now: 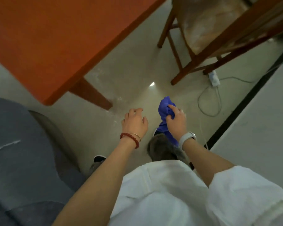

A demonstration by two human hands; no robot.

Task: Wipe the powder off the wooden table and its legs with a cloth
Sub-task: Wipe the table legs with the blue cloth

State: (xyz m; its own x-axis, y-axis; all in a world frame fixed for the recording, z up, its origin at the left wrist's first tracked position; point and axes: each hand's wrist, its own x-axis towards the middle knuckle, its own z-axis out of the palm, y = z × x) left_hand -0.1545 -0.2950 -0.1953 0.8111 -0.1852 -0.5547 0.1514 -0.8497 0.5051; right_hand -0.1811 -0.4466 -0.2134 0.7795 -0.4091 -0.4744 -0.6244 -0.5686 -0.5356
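No legible text, label, brand, number or sign on any surface in view.

place: home living room | cues: wooden table [44, 39], wooden chair [207, 30], grey sofa [23, 144]

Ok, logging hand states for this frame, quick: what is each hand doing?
Left hand: open, fingers loosely spread, holding nothing.
Right hand: fingers curled round the blue cloth, gripping it.

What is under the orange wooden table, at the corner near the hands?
Under the wooden table, one brown table leg reaches the pale floor, with whitish powder smears around its foot. The tabletop covers everything further beneath, including any other legs.
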